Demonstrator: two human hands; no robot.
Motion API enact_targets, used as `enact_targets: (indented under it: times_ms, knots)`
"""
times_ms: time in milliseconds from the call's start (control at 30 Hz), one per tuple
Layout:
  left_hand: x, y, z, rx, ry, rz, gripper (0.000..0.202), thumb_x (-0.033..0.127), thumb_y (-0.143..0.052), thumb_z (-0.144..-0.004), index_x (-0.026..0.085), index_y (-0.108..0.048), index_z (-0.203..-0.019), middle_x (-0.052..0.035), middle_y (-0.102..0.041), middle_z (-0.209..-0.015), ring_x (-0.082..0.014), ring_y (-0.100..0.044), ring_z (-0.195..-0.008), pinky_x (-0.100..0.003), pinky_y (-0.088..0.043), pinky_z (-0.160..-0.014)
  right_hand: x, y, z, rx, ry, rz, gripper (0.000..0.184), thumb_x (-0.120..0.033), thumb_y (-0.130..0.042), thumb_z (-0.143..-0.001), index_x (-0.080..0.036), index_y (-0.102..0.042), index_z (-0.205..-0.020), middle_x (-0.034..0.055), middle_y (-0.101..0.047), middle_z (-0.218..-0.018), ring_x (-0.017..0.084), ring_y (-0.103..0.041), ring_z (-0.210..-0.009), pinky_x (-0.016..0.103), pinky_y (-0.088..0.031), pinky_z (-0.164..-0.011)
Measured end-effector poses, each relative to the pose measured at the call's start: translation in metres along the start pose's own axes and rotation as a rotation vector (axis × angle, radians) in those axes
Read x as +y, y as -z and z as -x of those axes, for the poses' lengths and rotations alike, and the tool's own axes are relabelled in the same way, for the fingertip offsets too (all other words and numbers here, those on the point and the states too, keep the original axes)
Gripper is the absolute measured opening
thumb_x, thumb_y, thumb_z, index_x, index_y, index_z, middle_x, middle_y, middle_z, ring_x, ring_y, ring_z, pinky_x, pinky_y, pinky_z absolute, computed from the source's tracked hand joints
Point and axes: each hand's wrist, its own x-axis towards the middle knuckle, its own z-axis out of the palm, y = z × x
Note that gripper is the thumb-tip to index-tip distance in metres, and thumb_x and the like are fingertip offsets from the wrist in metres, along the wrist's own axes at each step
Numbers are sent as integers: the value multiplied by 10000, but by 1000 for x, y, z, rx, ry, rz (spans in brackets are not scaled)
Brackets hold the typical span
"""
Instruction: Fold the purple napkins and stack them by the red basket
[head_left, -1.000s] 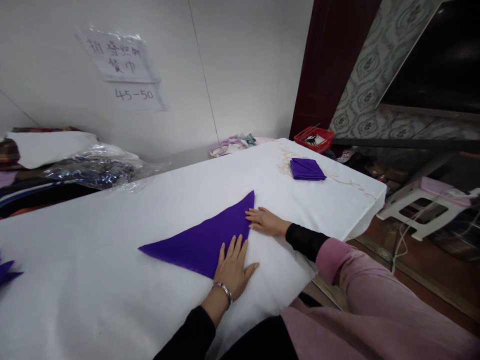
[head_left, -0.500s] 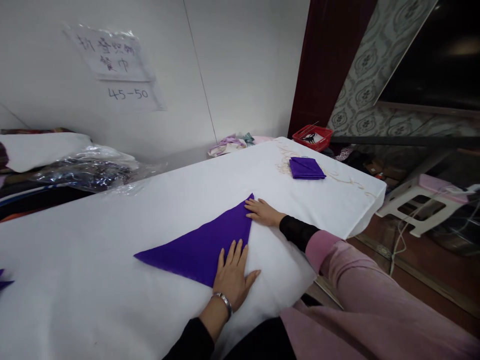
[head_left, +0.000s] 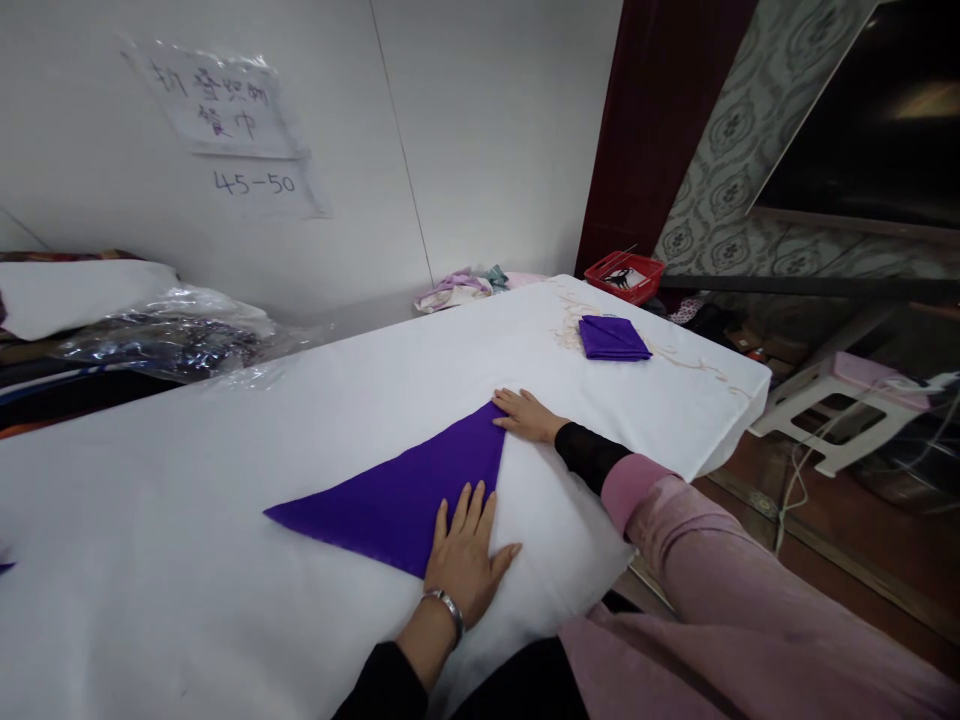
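A purple cloth napkin [head_left: 405, 480], folded into a triangle, lies flat on the white tablecloth [head_left: 187, 600]. My left hand [head_left: 463, 560] rests palm down over its near corner, fingers stretched along the right-hand edge and thumb out on the tablecloth. At the far right corner of the napkin, my right hand [head_left: 527, 415] lies with its fingers spread, covering the tip. Neither hand grips the fabric. Farther back to the right sits a folded purple cloth stack [head_left: 613, 338].
A red basket [head_left: 624, 277] with black-handled scissors stands past the table's far end. Plastic-wrapped fabrics [head_left: 172, 335] are piled at the left by the wall. A stool [head_left: 847, 405] with cables is at the right. A written sign [head_left: 225, 130] hangs on the wall.
My right hand has shifted slightly up and left over the napkin's far corner, now hiding its tip. My left hand stays in place.
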Motion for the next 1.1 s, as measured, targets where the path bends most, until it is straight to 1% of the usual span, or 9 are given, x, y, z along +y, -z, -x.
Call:
enact_targets:
  times_ms: [100,167,267,367,533,700,800,933,1100]
  knots:
    - [1,1,0,-18,8,8,690,603,-255,-875,174,-310,-1412,-104,-276,-1500,-283,-213,-1387,-562,-187,-1102,7,-3,-4,31,-13,-35,484,-425,-339,-946,-211,-403,-1376,105,-337,-1465,234,-248,-1372,486,-163,-1100]
    - [1,1,0,-19,7,9,692,604,-254,-875,175,-303,-1415,-104,-270,-1502,-283,-208,-1388,-561,-181,-1103,12,-5,-7,52,-24,-66,436,-365,-375,-943,-230,-435,-1353,92,-368,-1450,221,-273,-1363,486,-176,-1095]
    - [0,0,0,-12,3,5,697,606,-253,-873,173,-297,-1417,-104,-274,-1502,-283,-204,-1389,-563,-179,-1102,19,-6,-12,80,-43,-170,413,-295,-457,-909,-242,-479,-1319,80,-397,-1434,221,-294,-1354,497,-171,-1095]
    - [0,0,0,-17,6,1,696,607,-246,-874,173,-301,-1415,-98,-273,-1502,-281,-204,-1390,-561,-179,-1102,26,-3,-17,101,-55,-259,402,-232,-507,-869,-246,-536,-1270,63,-457,-1391,217,-360,-1320,481,-182,-1104]
    - [0,2,-1,-34,11,1,699,603,-240,-876,161,-301,-1414,-100,-260,-1505,-280,-204,-1390,-562,-181,-1101,36,-4,-24,164,-85,-336,335,-198,-553,-814,-244,-645,-1133,26,-577,-1276,185,-502,-1210,346,-348,-1054]
    - [0,0,0,-12,6,-2,688,594,-264,-876,169,-299,-1416,-102,-281,-1500,-281,-208,-1388,-561,-181,-1103,39,-12,-29,261,-139,-397,243,-175,-536,-803,-213,-701,-977,37,-638,-1183,176,-592,-1090,320,-436,-973]
    - [-1,-1,1,7,1,-5,677,589,-282,-874,187,-294,-1419,-98,-295,-1496,-284,-215,-1385,-561,-186,-1101,41,-14,-30,312,-163,-411,205,-159,-545,-786,-214,-704,-905,35,-655,-1139,170,-601,-1062,315,-452,-946]
    - [-1,-2,1,12,1,-2,673,588,-290,-873,192,-299,-1418,-100,-303,-1493,-288,-226,-1381,-560,-186,-1100,43,-14,-32,357,-194,-407,163,-148,-566,-763,-222,-697,-825,25,-663,-1109,170,-587,-1074,323,-444,-949]
    - [0,2,3,-26,12,8,687,597,-269,-874,177,-300,-1416,-101,-291,-1497,-280,-225,-1382,-551,-179,-1103,43,-13,-34,386,-231,-384,133,-147,-587,-741,-223,-689,-780,29,-662,-1109,185,-577,-1080,351,-414,-981]
